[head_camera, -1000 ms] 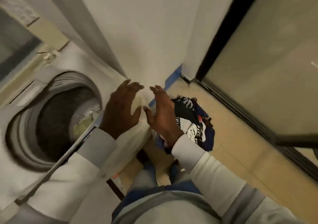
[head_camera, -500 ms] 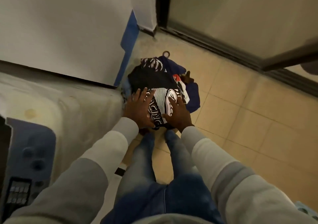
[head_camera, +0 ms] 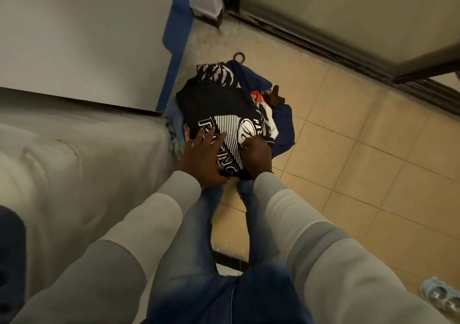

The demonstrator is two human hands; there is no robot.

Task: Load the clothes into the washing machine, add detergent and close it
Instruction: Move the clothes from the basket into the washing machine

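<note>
1. One heap of dark mixed clothes lies on the beige tiled floor, just beside the white washing machine casing. The drum opening is not in view.
2. Topmost is a black T-shirt with white striped print. About five garments can be made out; the exact count cannot be told.
3. Left hand: fingers spread flat on the shirt. Right hand: fingers curled, pinching its fabric.
4. The heap extends directly away from both hands. The left hand is nearer the machine.

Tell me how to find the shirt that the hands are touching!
Start at the white washing machine on the left; by its corner a heap of clothes lies on the tan tiled floor. Topmost is the black T-shirt, under the left hand and right hand. Only it carries white stripes and big white letters; its neighbours are blue or zebra-patterned.
</note>
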